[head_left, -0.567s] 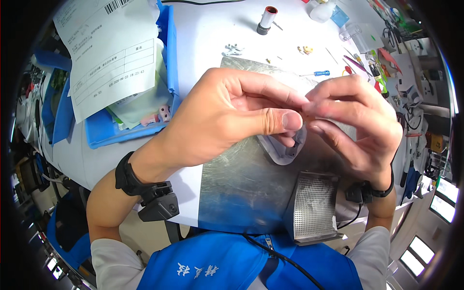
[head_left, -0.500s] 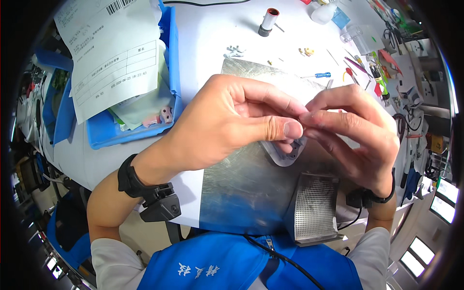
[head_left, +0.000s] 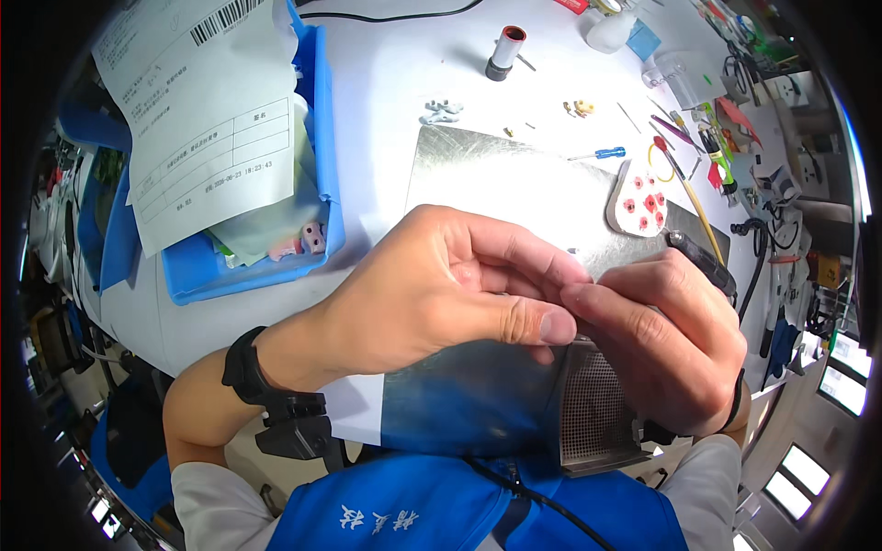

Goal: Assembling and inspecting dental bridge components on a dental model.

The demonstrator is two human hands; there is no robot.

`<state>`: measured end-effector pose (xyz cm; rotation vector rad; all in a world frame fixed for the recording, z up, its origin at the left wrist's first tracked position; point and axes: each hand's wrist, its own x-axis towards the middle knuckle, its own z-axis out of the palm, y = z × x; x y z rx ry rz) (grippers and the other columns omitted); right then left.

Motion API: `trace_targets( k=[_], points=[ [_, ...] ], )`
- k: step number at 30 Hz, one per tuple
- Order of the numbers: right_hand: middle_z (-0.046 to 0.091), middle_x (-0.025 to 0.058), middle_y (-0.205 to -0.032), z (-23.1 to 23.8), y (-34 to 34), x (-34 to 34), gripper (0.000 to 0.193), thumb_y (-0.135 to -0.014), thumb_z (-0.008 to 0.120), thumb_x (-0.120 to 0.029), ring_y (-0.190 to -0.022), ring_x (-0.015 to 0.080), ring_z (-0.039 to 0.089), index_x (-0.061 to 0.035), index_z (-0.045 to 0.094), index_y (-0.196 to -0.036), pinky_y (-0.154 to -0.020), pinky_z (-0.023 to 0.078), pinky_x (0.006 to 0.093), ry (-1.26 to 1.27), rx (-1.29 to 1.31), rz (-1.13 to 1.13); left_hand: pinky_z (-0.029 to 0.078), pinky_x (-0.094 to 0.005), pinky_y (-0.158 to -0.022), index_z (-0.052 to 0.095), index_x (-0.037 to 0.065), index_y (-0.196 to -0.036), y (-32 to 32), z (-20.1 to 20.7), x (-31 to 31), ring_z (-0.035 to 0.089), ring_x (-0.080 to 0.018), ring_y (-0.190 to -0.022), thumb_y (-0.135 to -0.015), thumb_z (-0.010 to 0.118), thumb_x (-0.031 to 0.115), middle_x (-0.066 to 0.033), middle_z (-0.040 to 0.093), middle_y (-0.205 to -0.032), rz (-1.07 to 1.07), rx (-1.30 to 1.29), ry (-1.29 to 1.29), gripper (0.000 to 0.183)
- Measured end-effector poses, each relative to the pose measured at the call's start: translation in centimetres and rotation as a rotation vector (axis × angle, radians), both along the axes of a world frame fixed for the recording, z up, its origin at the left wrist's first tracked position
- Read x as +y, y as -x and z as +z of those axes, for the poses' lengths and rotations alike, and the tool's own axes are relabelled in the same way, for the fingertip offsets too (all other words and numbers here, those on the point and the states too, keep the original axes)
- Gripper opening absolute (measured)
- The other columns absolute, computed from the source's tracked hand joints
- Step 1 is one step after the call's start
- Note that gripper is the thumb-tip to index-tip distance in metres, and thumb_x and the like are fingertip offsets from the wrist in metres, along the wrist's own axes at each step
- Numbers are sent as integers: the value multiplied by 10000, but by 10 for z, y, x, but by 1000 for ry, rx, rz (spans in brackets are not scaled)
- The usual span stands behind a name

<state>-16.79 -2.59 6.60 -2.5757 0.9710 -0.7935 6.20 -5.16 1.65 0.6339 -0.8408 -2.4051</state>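
Note:
My left hand (head_left: 432, 294) and my right hand (head_left: 675, 331) meet above a metal sheet (head_left: 459, 404), fingertips touching. The left thumb and fingers are pinched together, and so are the right ones. Whatever they hold is hidden by the fingers. Beyond the right hand, a white rounded piece with red spots (head_left: 638, 202) rests on the sheet. Next to that hand lies a black pen-like tool (head_left: 698, 260). Beneath the hands, at the sheet's near edge, stands a perforated metal tray (head_left: 597, 404), partly covered by the right hand.
On the left, a blue bin (head_left: 248, 283) holds bags and a printed paper sheet (head_left: 197, 119). Farther off stand a red-rimmed cylinder (head_left: 505, 53), small grey parts (head_left: 441, 112) and small yellowish parts (head_left: 579, 108). A blue screwdriver (head_left: 609, 152) lies near brushes and cables at the right.
Both hands have come nearer to my body, still pinched together. The red-spotted piece and the black tool have come into view. The pale piece seen beneath the fingers no longer shows.

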Motion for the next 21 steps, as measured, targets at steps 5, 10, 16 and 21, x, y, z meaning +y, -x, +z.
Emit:
trace_targets(
  k=[5, 10, 16, 21],
  points=[
    [679, 137, -847, -1, 12, 6, 352, -642, 781, -20, -667, 231, 653, 81, 724, -974, -563, 518, 314, -19, 6, 29, 590, -266, -851, 654, -103, -1262, -1, 14, 2, 708, -141, -946, -894, 787, -6, -155, 733, -1040, -21, -151, 96, 404],
    [737, 146, -984, 3, 52, -29, 167, -839, 738, 66, -948, 286, 708, 45, 718, -1003, -850, 554, 357, -145, -51, -244, 505, -284, -844, 654, -23, -1298, -3, 8, -5, 612, -124, -940, -794, 872, 92, -79, 658, -1079, 169, -607, 851, 562],
    [752, 111, -1132, -24, 65, -40, 128, -887, 740, -43, -1240, 322, 660, 8, 710, -1000, -1120, 444, 496, -279, 127, -35, 477, -390, -918, 637, -2, -1320, 10, -21, 10, 538, -284, -1016, -635, 943, 218, -125, 557, -1194, 157, -837, 1450, 782],
    [755, 105, -1134, -24, 69, -34, 121, -888, 737, -44, -1241, 321, 662, -3, 716, -999, -1131, 434, 501, -273, 120, -79, 485, -386, -918, 636, -24, -1306, 8, -16, 7, 544, -288, -1038, -633, 926, 212, -135, 573, -1200, 163, -748, 1387, 770]
  ],
)
